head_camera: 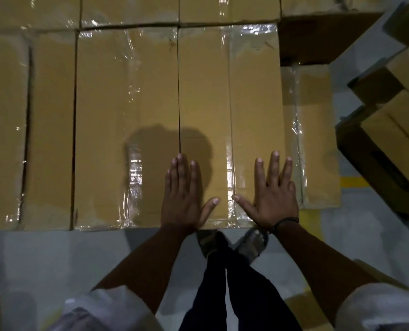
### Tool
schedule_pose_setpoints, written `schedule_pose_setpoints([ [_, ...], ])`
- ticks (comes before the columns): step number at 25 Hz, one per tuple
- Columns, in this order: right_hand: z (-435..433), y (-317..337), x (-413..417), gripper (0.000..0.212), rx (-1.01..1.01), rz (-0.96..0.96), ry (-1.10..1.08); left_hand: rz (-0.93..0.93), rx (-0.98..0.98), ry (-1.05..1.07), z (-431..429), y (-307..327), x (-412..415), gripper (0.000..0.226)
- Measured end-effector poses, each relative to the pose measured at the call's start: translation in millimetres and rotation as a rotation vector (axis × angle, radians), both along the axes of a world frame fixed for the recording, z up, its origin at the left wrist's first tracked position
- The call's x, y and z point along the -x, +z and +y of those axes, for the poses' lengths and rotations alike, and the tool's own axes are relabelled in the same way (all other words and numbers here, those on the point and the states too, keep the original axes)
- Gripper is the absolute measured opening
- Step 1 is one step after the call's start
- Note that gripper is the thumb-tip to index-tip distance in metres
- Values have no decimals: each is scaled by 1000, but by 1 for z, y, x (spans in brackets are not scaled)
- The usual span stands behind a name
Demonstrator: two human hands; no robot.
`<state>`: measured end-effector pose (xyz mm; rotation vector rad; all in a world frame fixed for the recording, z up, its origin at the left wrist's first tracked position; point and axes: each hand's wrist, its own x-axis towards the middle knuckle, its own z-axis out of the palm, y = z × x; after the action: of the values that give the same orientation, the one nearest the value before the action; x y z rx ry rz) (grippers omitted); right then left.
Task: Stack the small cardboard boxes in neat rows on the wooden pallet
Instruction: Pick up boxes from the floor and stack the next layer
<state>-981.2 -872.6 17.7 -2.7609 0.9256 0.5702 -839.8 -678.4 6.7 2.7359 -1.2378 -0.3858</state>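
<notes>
A person's left hand (182, 197) and right hand (274, 197) lay flat, palms down and fingers spread wide, holding nothing, on top of the end cardboard box (206, 91) of the nearest row. The left hand rested over the narrow gap between that box and its neighbouring box (127, 91). The right hand sat near the end box's right edge, with its outer fingers (288, 168) reaching that edge. The two thumbs pointed toward each other on either side of the shiny clear tape (231, 163) running down the middle of the lid.

The taped brown boxes stood side by side, long sides touching, with a third box (48, 115) further left and a second row (132, 10) butted against their far ends. What the rows stood on could not be seen.

A lower box (318, 139) lay just beside the end box on the right, and more loose boxes (401, 115) were heaped at the right edge of the view. A dark wristband (287, 222) circled the right wrist. The person's sandalled feet (208, 242) stood on the grey floor (55, 259) close to the row's near edge.
</notes>
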Motion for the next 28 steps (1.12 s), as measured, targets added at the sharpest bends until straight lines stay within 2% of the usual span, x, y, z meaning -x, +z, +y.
schedule_pose_setpoints([
  [28,4,-26,17,110,98,-189,3,-153,12,7,9,-18,10,104],
])
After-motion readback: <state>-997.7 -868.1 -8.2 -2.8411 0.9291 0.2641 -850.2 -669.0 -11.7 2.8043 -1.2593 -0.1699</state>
